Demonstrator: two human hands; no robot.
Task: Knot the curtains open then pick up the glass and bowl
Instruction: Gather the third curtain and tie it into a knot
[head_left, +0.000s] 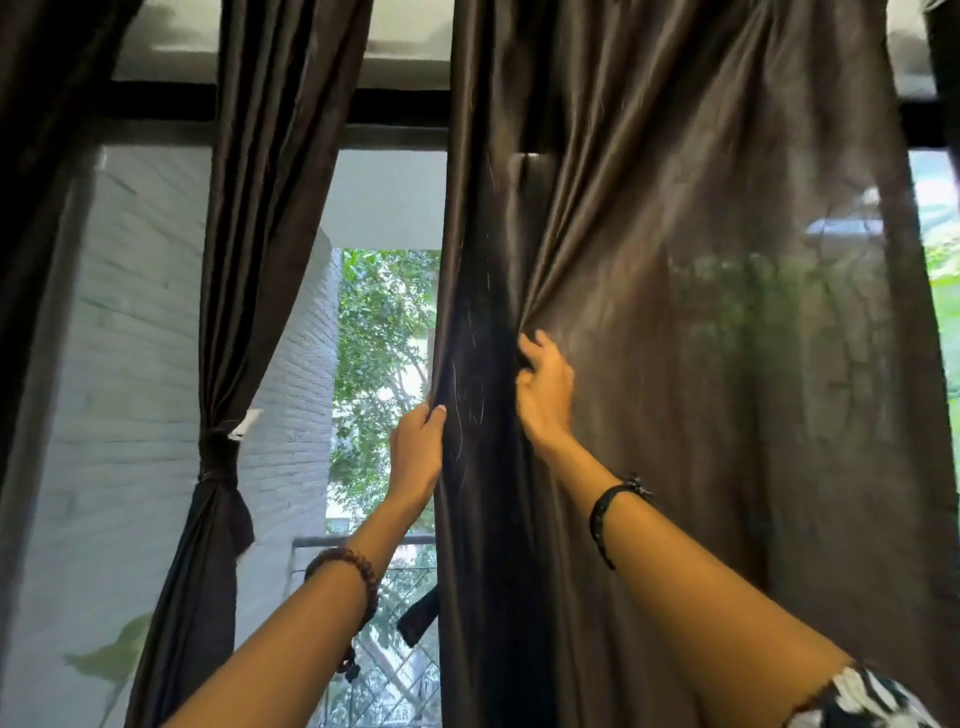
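Observation:
A wide dark brown curtain (701, 338) hangs loose over the right half of the window. My left hand (418, 449) pinches its left edge between thumb and fingers. My right hand (545, 387) grips a fold of the same curtain a little higher and to the right, and the cloth bunches between the two hands. To the left, a second dark curtain (236, 260) is tied in a knot (218, 460) at mid height. No glass or bowl is in view.
A window with a black frame (395, 111) fills the view. Behind the glass stand a white brick wall (135, 364), green trees and a metal railing (363, 540). Another dark curtain strip hangs at the far left edge.

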